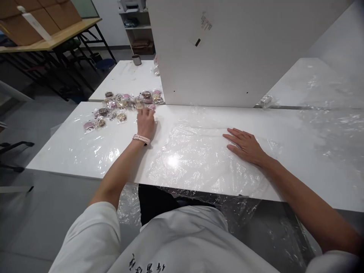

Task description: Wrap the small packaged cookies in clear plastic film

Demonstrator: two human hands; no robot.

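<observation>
My left hand, with a pink band on its wrist, reaches to the right end of a group of small clear-wrapped sweets or cookies. Its fingers bend down beside a pink wrapped piece; the fingertips are hidden, so I cannot tell whether they grip anything. The pieces are pink, brown and cream. My right hand lies flat, fingers spread and holding nothing, on a large clear plastic sheet spread over the white table.
A tall white panel rises behind the table. More clear film covers the right side. A metallic cup stands on the white table behind. Cardboard boxes rest on a wooden table at the far left. Plastic hangs below the front edge.
</observation>
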